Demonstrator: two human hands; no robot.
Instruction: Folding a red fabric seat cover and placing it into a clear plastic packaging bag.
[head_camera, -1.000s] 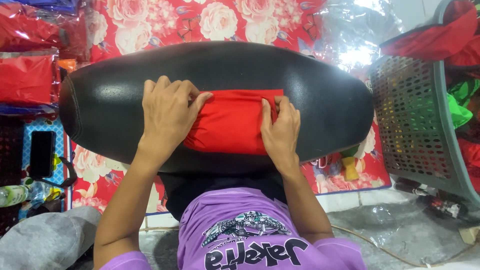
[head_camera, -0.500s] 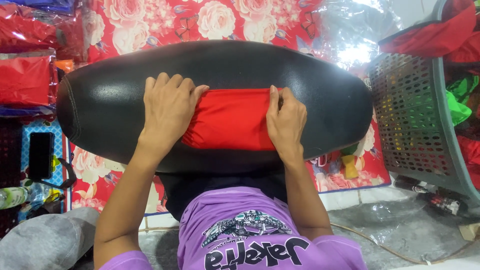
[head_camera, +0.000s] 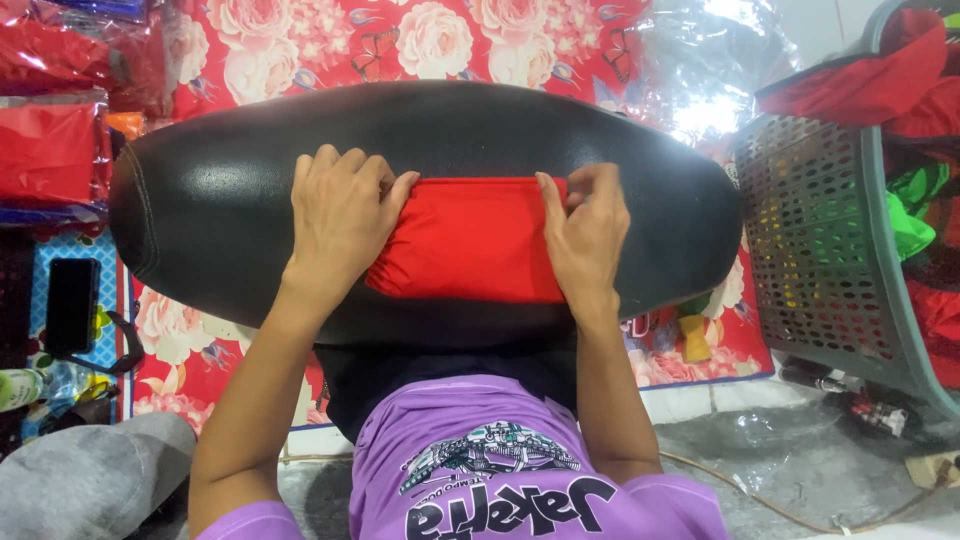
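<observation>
Cloth, red, folded (head_camera: 470, 240), lying mid-way along black oval cushion (head_camera: 420, 140); left hand (head_camera: 340, 215) flat on its left end, fingers spread and pressing; right hand (head_camera: 585, 235) at its right edge, fingertips pinching the upper corner; grey perforated basket (head_camera: 820, 240) to the right.

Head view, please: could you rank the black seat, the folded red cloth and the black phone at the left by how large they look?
1. Black seat, by far largest.
2. Folded red cloth under both hands.
3. Black phone, smallest.
</observation>
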